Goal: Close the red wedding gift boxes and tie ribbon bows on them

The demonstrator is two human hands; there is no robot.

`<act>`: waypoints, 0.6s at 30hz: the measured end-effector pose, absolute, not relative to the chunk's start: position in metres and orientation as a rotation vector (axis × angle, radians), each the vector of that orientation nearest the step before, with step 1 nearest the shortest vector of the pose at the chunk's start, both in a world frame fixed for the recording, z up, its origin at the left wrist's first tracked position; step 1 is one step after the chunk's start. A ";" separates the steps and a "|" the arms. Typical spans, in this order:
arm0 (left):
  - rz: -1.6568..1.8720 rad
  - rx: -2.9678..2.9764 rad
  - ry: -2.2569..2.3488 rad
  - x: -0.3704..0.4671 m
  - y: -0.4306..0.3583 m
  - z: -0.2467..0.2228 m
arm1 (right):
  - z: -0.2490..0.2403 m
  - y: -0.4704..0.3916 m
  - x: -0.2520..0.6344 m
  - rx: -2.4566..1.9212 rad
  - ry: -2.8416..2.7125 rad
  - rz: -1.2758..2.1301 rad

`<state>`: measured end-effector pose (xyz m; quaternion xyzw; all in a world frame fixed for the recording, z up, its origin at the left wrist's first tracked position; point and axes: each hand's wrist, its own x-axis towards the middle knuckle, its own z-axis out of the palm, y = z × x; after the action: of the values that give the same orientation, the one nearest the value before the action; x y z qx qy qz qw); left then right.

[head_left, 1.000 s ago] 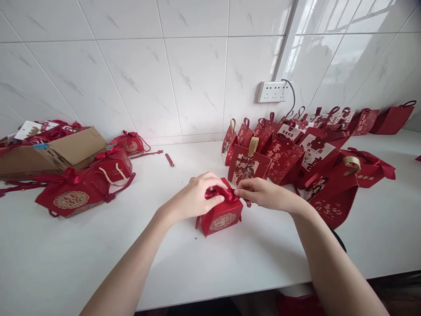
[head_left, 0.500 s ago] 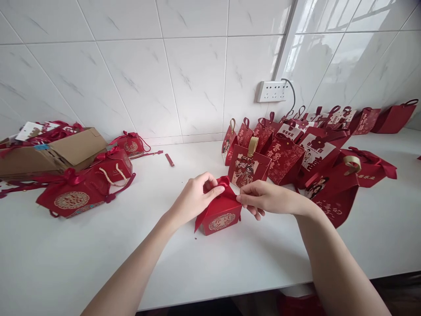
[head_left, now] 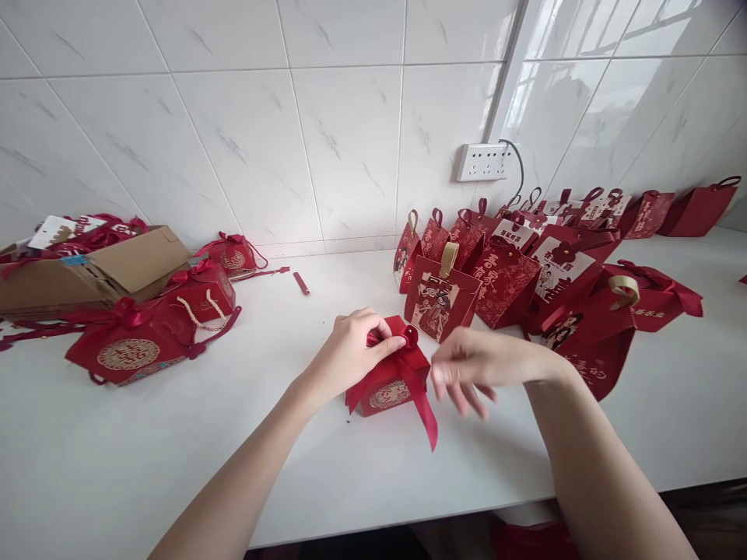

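A small red gift box (head_left: 390, 397) with a round gold emblem stands upright on the white table. Pinched at the top of the box, a red satin ribbon (head_left: 423, 408) is in my left hand (head_left: 360, 346); one tail hangs down the front right and another down the left. The part under my left fingers is hidden. To the right of the box, my right hand (head_left: 474, 364) hovers with nothing in it, fingers bent and apart, slightly blurred by motion.
Several red gift bags (head_left: 506, 288) crowd the right side. On the left are several finished-looking red boxes (head_left: 128, 354) and an open cardboard box (head_left: 140, 260) holding red pieces. A small dark red strip (head_left: 301, 283) lies behind my hands. A power strip (head_left: 484, 162) is on the tiled wall.
My right hand has let go of the ribbon and moved right and slightly down. The freed tail now drapes over the box front. My left hand stays at the top.
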<state>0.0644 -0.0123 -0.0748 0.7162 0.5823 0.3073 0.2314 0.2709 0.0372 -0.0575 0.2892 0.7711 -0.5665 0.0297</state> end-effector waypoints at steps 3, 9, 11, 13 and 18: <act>0.846 1.941 1.619 0.065 -0.013 -0.074 | -0.062 0.044 0.266 1.383 2.671 -1.722; 0.900 1.902 1.653 0.067 -0.015 -0.073 | -0.070 0.045 0.252 1.550 2.713 -1.767; 0.902 1.905 1.646 0.066 -0.015 -0.073 | -0.072 0.045 0.251 1.493 2.607 -1.998; 0.897 1.913 1.637 0.066 -0.014 -0.073 | -0.073 0.046 0.251 1.357 2.474 -2.260; 0.908 1.952 1.618 0.064 -0.014 -0.074 | -0.076 0.048 0.251 1.146 2.119 -2.792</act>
<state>0.0640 -0.0139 -0.0738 0.7067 0.5859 0.3286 0.2222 0.2511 0.0481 -0.0757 0.2992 0.5533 -0.7292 -0.2696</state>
